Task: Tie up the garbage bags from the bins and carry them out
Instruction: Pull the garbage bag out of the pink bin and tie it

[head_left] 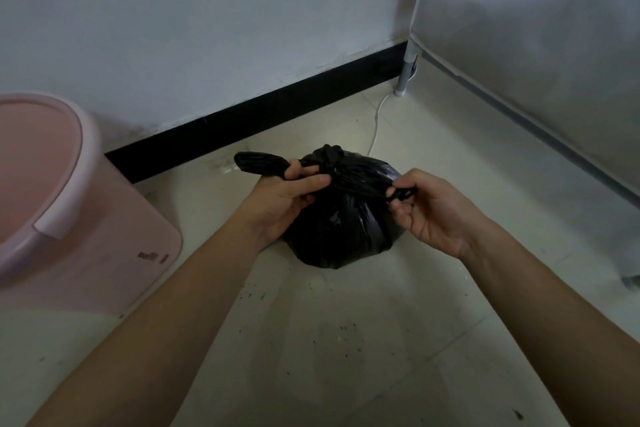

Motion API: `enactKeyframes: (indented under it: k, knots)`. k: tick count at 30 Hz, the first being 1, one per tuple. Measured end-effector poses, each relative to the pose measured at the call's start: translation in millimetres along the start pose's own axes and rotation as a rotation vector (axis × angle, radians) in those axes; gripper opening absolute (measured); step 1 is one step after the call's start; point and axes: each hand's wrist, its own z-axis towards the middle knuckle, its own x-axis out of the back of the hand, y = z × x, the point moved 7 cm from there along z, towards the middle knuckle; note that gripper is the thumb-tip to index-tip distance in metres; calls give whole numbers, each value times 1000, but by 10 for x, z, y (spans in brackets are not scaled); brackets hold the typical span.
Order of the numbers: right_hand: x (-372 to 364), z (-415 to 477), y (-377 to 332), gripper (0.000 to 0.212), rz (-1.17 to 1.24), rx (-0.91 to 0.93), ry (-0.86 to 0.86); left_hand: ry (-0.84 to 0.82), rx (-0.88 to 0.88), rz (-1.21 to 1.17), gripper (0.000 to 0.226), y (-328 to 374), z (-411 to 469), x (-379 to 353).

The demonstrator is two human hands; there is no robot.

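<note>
A small, bulging black plastic garbage bag [341, 229] is sitting on the pale tiled floor [346, 340], a little way out from the wall. Its skin is glossy and crumpled, and its neck is gathered into a knot [331, 158] at the top. Two twisted tails are sticking out sideways from that knot.

The person's left hand [284, 199] is gripping the left tail [259, 165], fingers wrapped around it and thumb lying across toward the knot. The right hand [433, 208] is pinching the right tail [401, 192] between thumb and fingers, with the end of the plastic poking out past the fingertips. The two hands are being held apart, one on either side of the bag, each clamped on its own strand.

To the left, a pink plastic bin [86, 218] with a rounded rim is standing against the black baseboard [277, 104]; its inside is looking bare as far as I can see into it. A white cable [375, 125] is trailing along the floor behind the bag toward a grey metal leg [407, 73] of a silvery cabinet [536, 45] on the right. Dark crumbs are lying scattered across the tiles in front of the bag.

Nothing is standing between the person and the bag. I am counting one bag, one bin, one cable and two hands.
</note>
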Motion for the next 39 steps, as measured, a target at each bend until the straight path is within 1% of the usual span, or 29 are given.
enactKeyframes:
  k: [2,3,4,5,6,7,8,9,10,12,13,14,16,18,19,22,24,26,28,30,31,32,33,34,35,37,38,39]
  knots:
    - [132,32,-10,5,-186,-5,55,-26,-11,109,50,43,-42,-18]
    - [207,46,-46,13,-340,20,94,-46,-20,179,50,72,-51,-28]
    - [276,52,-114,27,-526,73,143,-60,-24,245,50,112,-57,-38]
    - [322,48,-220,40,-720,161,203,-70,-29,309,50,170,-70,-50]
    - [314,24,-351,47,-891,281,253,-75,-39,384,51,236,-85,-59]
    - [251,-10,-468,49,-1007,410,259,-88,-49,463,51,292,-94,-73]
    - [159,-31,-547,51,-1076,505,211,-114,-57,540,52,340,-106,-105]
    - [55,-41,-573,53,-1122,545,119,-149,-60,606,52,364,-120,-154]
    - [-65,-34,-548,58,-1156,531,3,-182,-62,655,52,382,-139,-209]
    - [-247,13,-389,66,-1188,399,-216,-245,-71,705,49,398,-175,-336]
    - [-296,35,-294,67,-1172,332,-296,-266,-85,720,46,405,-189,-388]
    - [-320,60,-221,63,-1146,297,-335,-266,-99,731,44,420,-200,-416]
    - [-275,129,-170,45,-1114,344,-275,-197,-125,759,45,463,-188,-373]
    - [-168,184,-160,27,-1101,407,-188,-69,-176,831,48,491,-166,-272]
    - [-140,196,-133,23,-1101,414,-176,2,-215,857,48,493,-176,-251]
    - [-171,183,-17,25,-1125,438,-195,251,-358,851,44,423,-213,-195]
    - [-271,152,11,26,-1141,488,-213,393,-443,892,31,345,-210,-122]
    - [-373,131,12,21,-1193,524,-223,462,-482,927,21,298,-195,-49]
    - [-421,114,-7,17,-1242,528,-215,512,-496,974,22,295,-201,-11]
    - [-407,94,-38,25,-1264,532,-180,547,-459,951,21,286,-222,24]
    - [-399,77,-51,35,-1269,537,-167,550,-440,915,19,281,-234,45]
    - [-391,58,-57,50,-1272,536,-163,529,-435,870,19,287,-243,51]
    - [-392,42,-57,66,-1296,539,-162,485,-434,820,21,289,-236,52]
    - [-400,31,-52,76,-1366,556,-157,435,-426,760,24,293,-229,58]
    - [-410,26,-40,76,-1467,587,-147,377,-402,677,27,281,-219,58]
    - [-418,32,-4,52,-1634,627,-134,238,-327,454,22,232,-226,-12]
    - [-418,27,9,41,-1661,628,-126,176,-283,362,18,218,-241,-68]
    - [-420,20,16,36,-1665,626,-118,136,-238,291,16,202,-254,-113]
